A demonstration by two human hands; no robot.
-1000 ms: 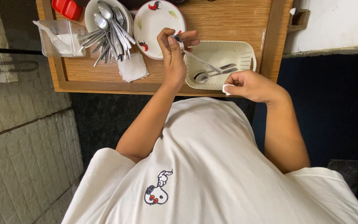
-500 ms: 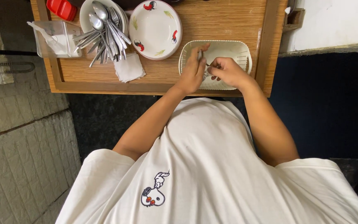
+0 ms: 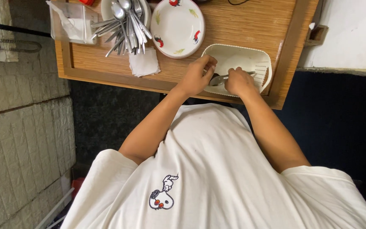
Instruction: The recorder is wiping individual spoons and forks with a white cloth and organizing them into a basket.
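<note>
fingers [image 3: 206, 68] of the left hand [image 3: 195, 78] and right hand [image 3: 239, 82] pinch spoons [image 3: 222, 78] together over the white basket [image 3: 261, 63], at 1 o'clock on the table [image 3: 234, 25], gathering them.

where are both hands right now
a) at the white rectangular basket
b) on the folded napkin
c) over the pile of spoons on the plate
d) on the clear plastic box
a: the left hand and right hand meet at the near edge of the white basket, with a spoon between them.
</note>
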